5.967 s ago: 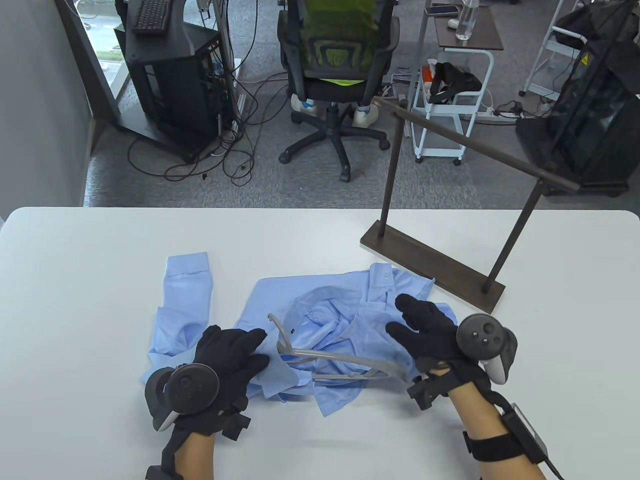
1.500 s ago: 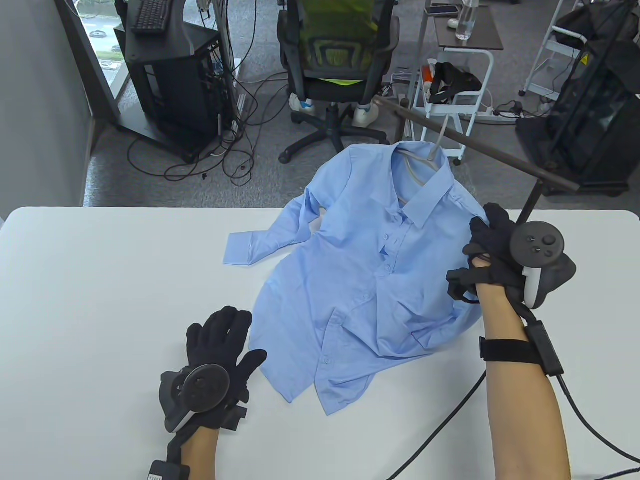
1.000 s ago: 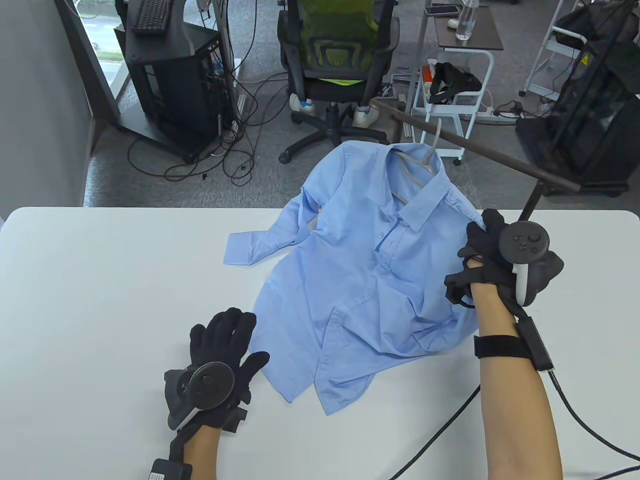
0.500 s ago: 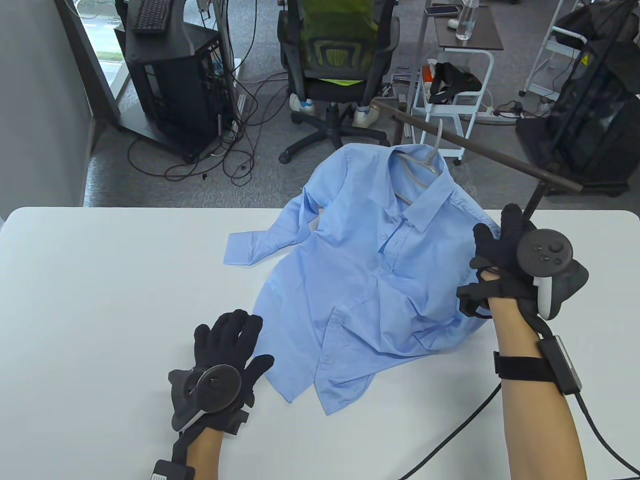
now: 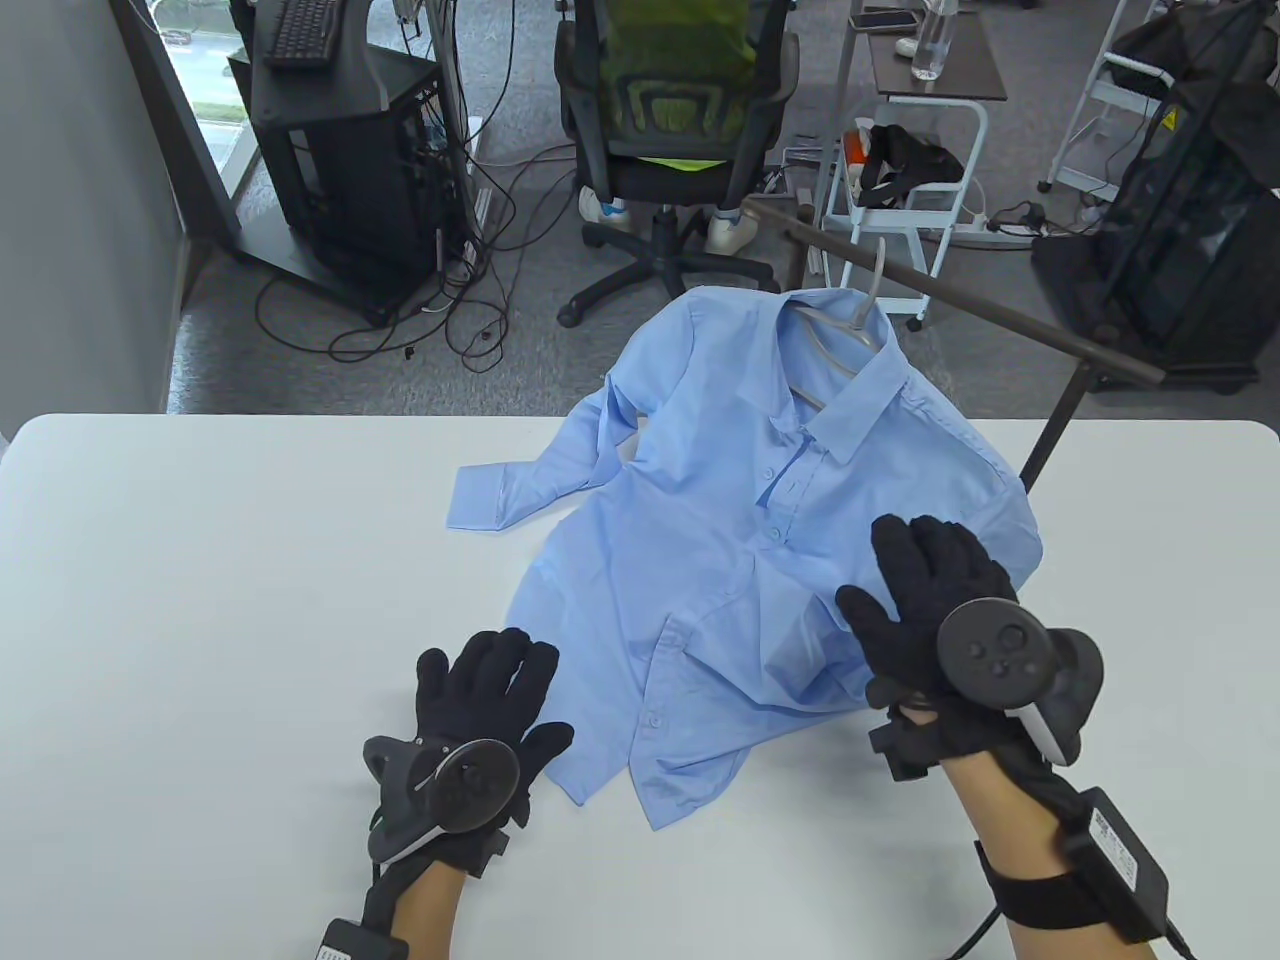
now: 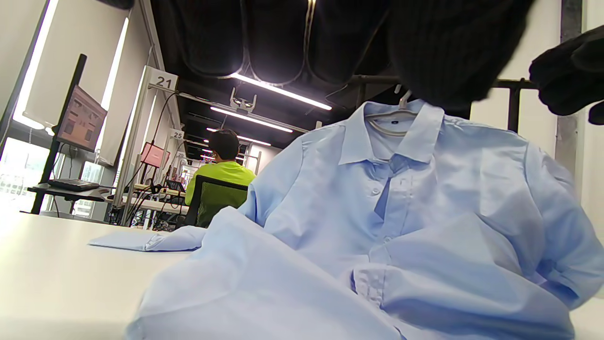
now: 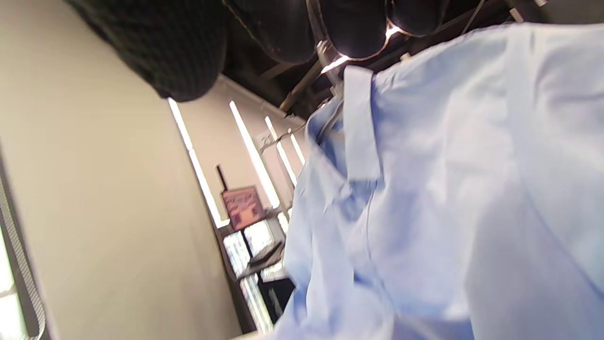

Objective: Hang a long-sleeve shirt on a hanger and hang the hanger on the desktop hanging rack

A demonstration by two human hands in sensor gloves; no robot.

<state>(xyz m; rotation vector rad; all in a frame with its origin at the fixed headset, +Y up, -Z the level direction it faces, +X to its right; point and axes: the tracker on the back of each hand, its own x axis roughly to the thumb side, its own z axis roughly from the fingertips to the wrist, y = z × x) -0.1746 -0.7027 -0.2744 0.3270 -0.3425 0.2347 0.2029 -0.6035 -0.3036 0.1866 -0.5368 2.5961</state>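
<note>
The light blue long-sleeve shirt hangs on a grey hanger whose hook sits over the dark rail of the desktop rack. Its lower part and one sleeve cuff lie on the white table. My left hand lies flat and open on the table beside the shirt's hem. My right hand is open with spread fingers over the shirt's lower right side, holding nothing. In the left wrist view the shirt and the hanger show under the collar. The right wrist view shows the shirt close up.
The rack's right post stands at the table's back right; its base is hidden by the shirt. Beyond the far table edge are an office chair, a computer stand and a white cart.
My right hand let go of the shirt's right shoulder and drew back toward me, opening over the lower right of the shirt. My left hand slid slightly right. The shirt stays hanging.
</note>
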